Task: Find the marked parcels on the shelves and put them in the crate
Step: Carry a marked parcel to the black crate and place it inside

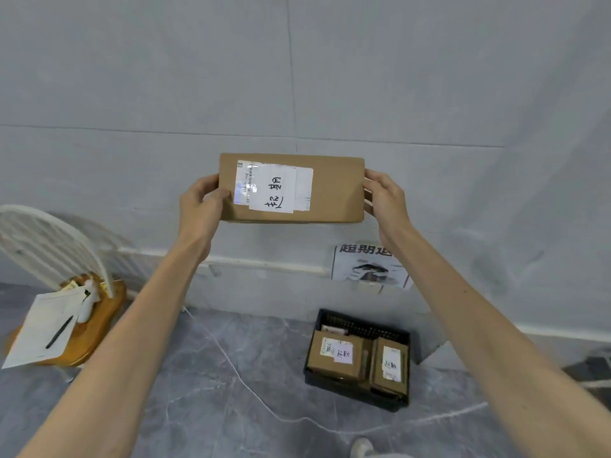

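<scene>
I hold a flat brown cardboard parcel [334,190] up in front of a grey wall, its white label with handwritten marks facing me. My left hand [201,206] grips its left end, thumb on the front face. My right hand [385,200] grips its right end. Below on the floor, a black plastic crate [395,332] stands against the wall. Inside it lie a labelled parcel [337,357] on the left and another labelled parcel [390,365] on the right, with a smaller item behind them.
A wooden chair [99,312] with a white slatted back stands at the left, holding a paper sheet [43,328] with a pen. A printed sign [370,264] hangs on the wall above the crate. A white cable [244,385] runs across the grey marble floor.
</scene>
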